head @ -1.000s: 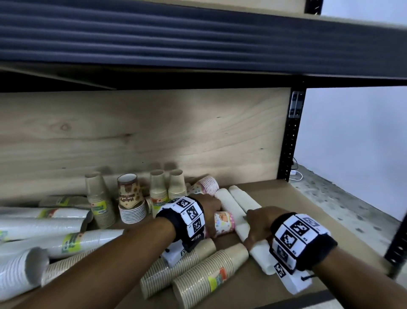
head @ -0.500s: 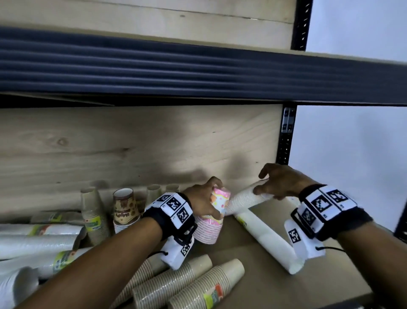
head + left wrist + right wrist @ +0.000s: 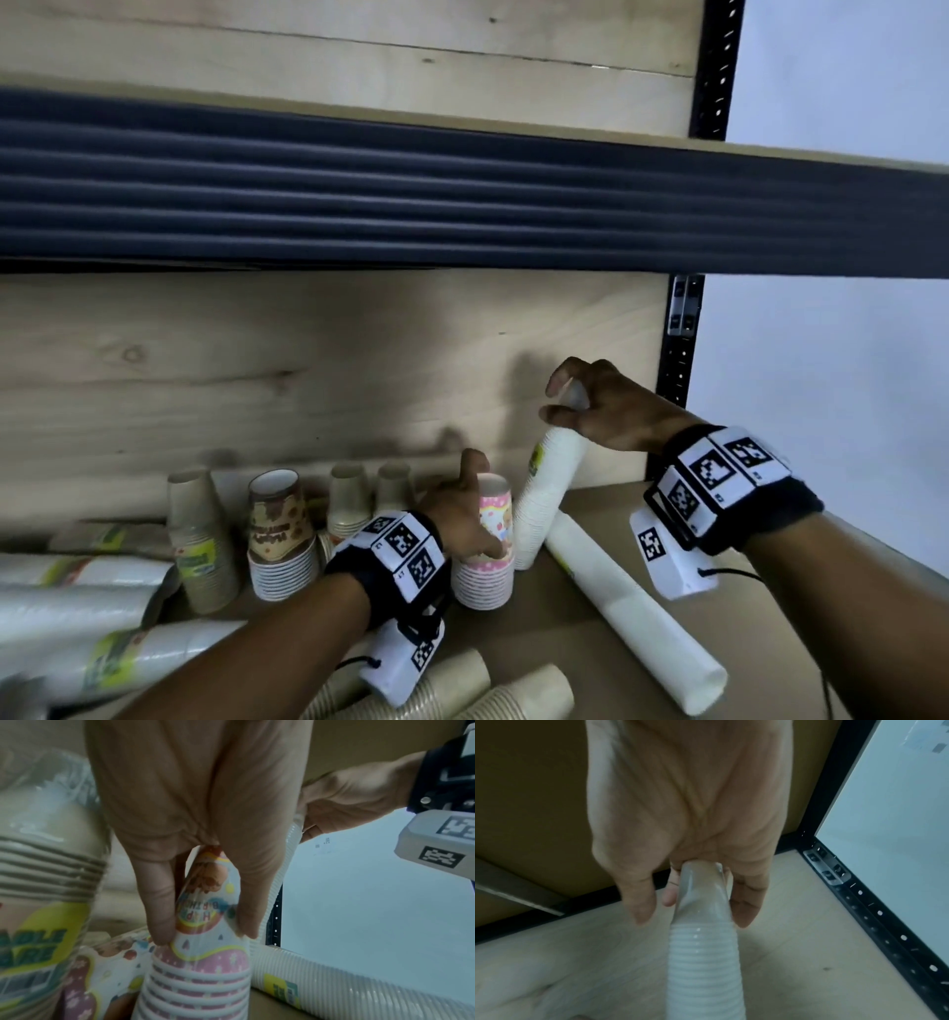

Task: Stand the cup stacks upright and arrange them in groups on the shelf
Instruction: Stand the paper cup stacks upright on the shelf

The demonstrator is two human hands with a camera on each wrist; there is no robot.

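While the two stacks were being brought upright together, each hand served one stack. The left hand [image 3: 464, 519] gripped the pink birthday cup stack [image 3: 487, 565] near its top cup, fingers [image 3: 159, 902] and thumb clamped on opposite sides, so the stack could be steadied on its wide end. That stack stood upright on the shelf [image 3: 606, 663], just right of the brown printed stack [image 3: 280, 545] and the kraft stacks [image 3: 200, 539] already standing along the back panel.

The right hand [image 3: 603, 406] pinched the narrow upper end of the white cup stack [image 3: 549, 493], fingers curled round its clear wrapper as the right wrist view showed. Holding the tip probably gave leverage to swing the long stack up about its lower end, which rested on the shelf against the pink stack. The white stack leaned slightly left, not yet vertical.

Compared with half a second earlier, the white stack had risen from a shallow slant to nearly upright, and the right hand had moved up with it. The pink stack, previously tilted in the left hand, now sat flat on the shelf. A second white stack [image 3: 637, 616] remained lying on the shelf at right, and several kraft stacks [image 3: 452, 691] and wrapped white stacks [image 3: 77, 606] still lay on their sides at front and left.
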